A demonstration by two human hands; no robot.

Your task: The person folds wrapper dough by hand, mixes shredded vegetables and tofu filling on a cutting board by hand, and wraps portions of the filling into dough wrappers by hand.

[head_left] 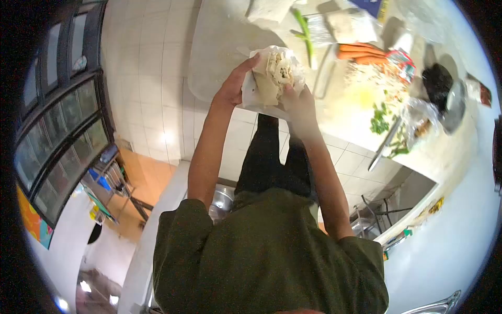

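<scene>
My left hand (238, 83) is closed on the left rim of a white plate (249, 97), held up at the near edge of the counter. On the plate lie pale rolled wraps (282, 70), the upper one showing a filling with green bits at its end. A flat, pale wrapper-like piece (265, 90) sits beside them. My right hand (301, 107), smeared by motion, is at the plate's right side, touching or very close to the rolls. Its fingers are too blurred to show a grip.
On the counter (219, 57), a green onion (306, 39) and carrots (361, 51) lie beyond the plate. To the right are shredded vegetables (374, 73), chopped greens (379, 120), a plastic bag (418, 115) and a knife (385, 144) whose blade overhangs the near edge.
</scene>
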